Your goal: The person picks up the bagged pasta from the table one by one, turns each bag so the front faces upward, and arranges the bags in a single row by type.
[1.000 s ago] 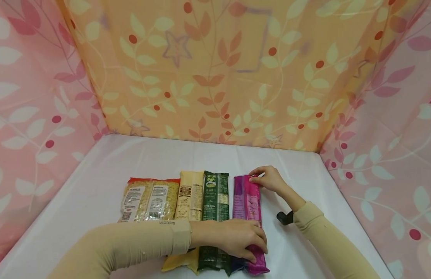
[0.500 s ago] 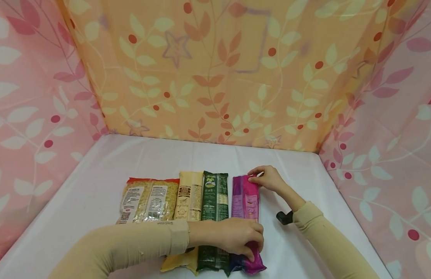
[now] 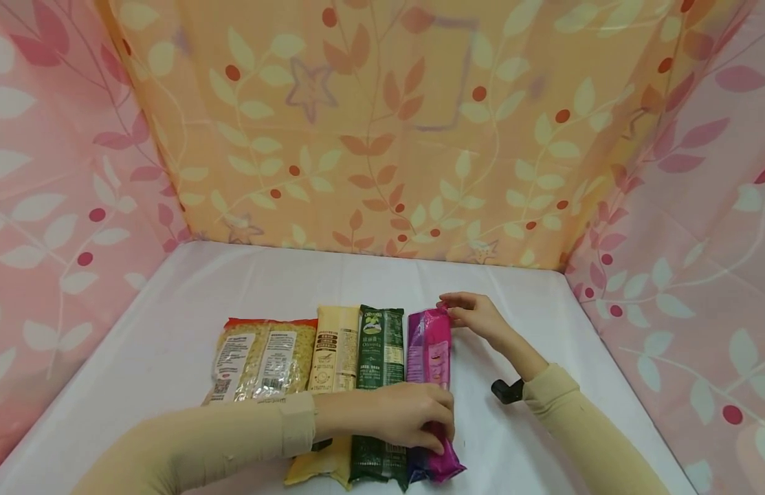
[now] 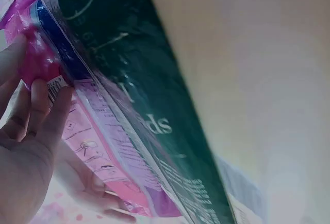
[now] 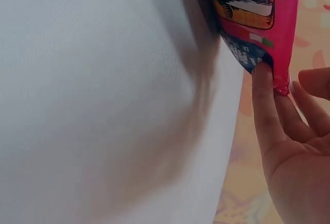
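Observation:
A long pink-and-purple packet (image 3: 429, 357) lies at the right end of a row of food packets on the white table. My left hand (image 3: 413, 416) reaches across the row and grips its near end, thumb on one side and fingers on the other. In the left wrist view the left hand's fingers (image 4: 62, 92) lie against the pink wrapper. My right hand (image 3: 478, 320) is at the far end; in the right wrist view its nearly straight fingers (image 5: 265, 100) touch the packet's corner, and its thumb stands apart. Left of it, nearly touching, lies a green packet (image 3: 382, 357).
Further left lie a cream-yellow packet (image 3: 337, 344) and a clear bag of pasta (image 3: 267, 357) with a red top edge, partly hidden by the left sleeve. A black strap piece (image 3: 507, 391) juts from the right wrist. Patterned cloth walls (image 3: 370, 172) enclose the table.
The pink-and-purple packet has slid left toward the green packet, and both hands have shifted with it. My right thumb has come off the packet's top face.

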Demonstrator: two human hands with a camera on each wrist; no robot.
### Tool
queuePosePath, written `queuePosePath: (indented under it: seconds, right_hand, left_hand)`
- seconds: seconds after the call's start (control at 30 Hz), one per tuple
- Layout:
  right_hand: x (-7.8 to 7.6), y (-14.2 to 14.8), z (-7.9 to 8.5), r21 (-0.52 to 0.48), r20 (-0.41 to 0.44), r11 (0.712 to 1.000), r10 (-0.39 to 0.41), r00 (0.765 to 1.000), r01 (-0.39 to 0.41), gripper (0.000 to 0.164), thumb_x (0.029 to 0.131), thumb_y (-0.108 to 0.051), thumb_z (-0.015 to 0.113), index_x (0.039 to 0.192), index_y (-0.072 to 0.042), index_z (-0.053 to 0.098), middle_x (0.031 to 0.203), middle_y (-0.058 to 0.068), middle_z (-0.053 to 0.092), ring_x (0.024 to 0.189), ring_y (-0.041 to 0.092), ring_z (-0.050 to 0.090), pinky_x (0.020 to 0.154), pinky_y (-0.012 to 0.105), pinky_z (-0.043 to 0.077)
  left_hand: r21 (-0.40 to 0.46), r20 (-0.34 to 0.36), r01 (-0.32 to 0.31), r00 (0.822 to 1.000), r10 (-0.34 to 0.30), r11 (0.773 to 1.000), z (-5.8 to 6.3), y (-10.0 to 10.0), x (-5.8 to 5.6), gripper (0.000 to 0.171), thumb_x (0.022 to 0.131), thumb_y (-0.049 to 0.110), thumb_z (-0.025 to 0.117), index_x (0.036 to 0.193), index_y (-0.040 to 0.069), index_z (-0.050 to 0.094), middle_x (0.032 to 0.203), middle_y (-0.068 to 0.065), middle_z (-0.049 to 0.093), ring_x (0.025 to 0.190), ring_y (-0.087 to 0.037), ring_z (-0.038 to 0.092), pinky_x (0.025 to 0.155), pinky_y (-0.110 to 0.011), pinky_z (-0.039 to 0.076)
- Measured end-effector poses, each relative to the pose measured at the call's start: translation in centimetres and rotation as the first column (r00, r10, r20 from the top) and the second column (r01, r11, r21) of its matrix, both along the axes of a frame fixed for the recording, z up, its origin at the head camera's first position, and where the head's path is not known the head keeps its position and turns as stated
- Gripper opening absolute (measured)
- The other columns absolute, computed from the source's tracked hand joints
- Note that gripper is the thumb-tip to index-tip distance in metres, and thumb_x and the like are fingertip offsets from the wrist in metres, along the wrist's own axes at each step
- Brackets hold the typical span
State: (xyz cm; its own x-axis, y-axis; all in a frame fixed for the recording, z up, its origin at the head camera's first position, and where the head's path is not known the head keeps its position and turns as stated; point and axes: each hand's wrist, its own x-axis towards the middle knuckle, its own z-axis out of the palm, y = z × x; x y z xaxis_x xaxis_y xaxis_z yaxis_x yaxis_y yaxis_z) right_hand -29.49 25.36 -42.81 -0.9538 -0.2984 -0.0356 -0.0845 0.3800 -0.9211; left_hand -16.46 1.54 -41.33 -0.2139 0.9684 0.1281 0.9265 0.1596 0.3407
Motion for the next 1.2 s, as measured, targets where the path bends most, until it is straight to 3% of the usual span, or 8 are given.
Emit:
queuePosePath:
  seconds: [0.17,0.37,0.53,0.73,0.83,1.07,1.2]
  right_hand:
    - [0.1,-0.2,-0.4,-0.093,0.014,0.995,0.027,1.0,-0.026,0.05,0.098,0.005,0.057,0.147,0.009,0.05,0.14,0.028,0.061,0.103,0.021,0.073,0.095,0.041,0.058]
    - [0.2,-0.5,-1.1,-0.161,0.018,0.986,0.045,0.999,-0.042,0.053,0.099,0.005,0.058,0.151,0.009,0.045,0.143,0.03,0.058,0.106,0.017,0.072,0.092,0.033,0.059]
    - [0.3,-0.9,-1.2,-0.199,0.015,0.978,0.065,0.998,-0.061,0.052,0.103,0.003,0.057,0.152,0.011,0.042,0.142,0.032,0.057,0.104,0.015,0.073,0.094,0.04,0.059]
    - [0.2,-1.8,-1.3,-0.182,0.007,0.982,0.041,0.999,-0.039,0.054,0.103,-0.006,0.064,0.151,0.008,0.045,0.14,0.03,0.059,0.101,0.013,0.072,0.094,0.046,0.058]
    - [0.1,-2.3,-1.4,-0.157,-0.008,0.987,0.024,1.0,-0.025,0.053,0.103,-0.01,0.067,0.15,0.007,0.049,0.138,0.029,0.06,0.1,0.012,0.072,0.093,0.046,0.058]
    - [0.1,-3.3,-1.4,-0.078,-0.058,0.997,-0.005,0.998,0.001,0.048,0.102,-0.016,0.07,0.144,0.002,0.058,0.137,0.026,0.063,0.108,0.02,0.07,0.094,0.049,0.058]
    - [0.1,-3.4,-1.6,-0.058,-0.018,0.998,-0.007,1.0,0.006,0.048,0.103,-0.019,0.068,0.146,0.001,0.057,0.14,0.024,0.062,0.111,0.023,0.07,0.096,0.05,0.056]
  left_hand:
    - [0.029,0.0,-0.019,1.0,0.019,0.999,-0.1,-1.1,0.0,0.01,0.097,0.028,0.077,0.104,0.021,0.079,0.104,0.011,0.065,0.095,0.005,0.051,0.083,-0.001,0.036]
    - [0.064,-0.053,-0.057,0.997,0.06,0.996,-0.3,-2.1,0.1,0.01,0.096,0.034,0.077,0.103,0.027,0.08,0.108,0.015,0.067,0.103,0.002,0.054,0.086,-0.002,0.037]
    - [0.109,-0.108,-0.062,0.991,0.074,0.992,-0.4,-2.8,0.0,0.011,0.094,0.037,0.078,0.102,0.03,0.081,0.106,0.018,0.07,0.099,0.001,0.052,0.083,-0.004,0.035]
    - [0.143,-0.158,-0.042,0.985,0.065,0.989,-0.3,-3.5,-0.2,0.013,0.093,0.038,0.078,0.102,0.029,0.082,0.107,0.018,0.073,0.112,-0.005,0.054,0.099,-0.012,0.037]
    - [0.155,-0.132,-0.025,0.99,0.045,0.988,-0.3,-3.8,-0.3,0.013,0.093,0.035,0.079,0.102,0.026,0.082,0.105,0.015,0.073,0.118,-0.008,0.056,0.106,-0.014,0.038]
    - [0.144,-0.024,-0.043,0.999,0.047,0.989,-0.2,-4.7,-0.1,0.013,0.094,0.03,0.079,0.103,0.021,0.082,0.106,0.011,0.072,0.114,-0.006,0.058,0.101,-0.011,0.041]
    - [0.156,0.002,-0.059,0.998,0.059,0.986,-0.3,-5.1,0.0,0.013,0.094,0.029,0.079,0.103,0.02,0.082,0.106,0.011,0.073,0.115,-0.006,0.058,0.103,-0.013,0.041]
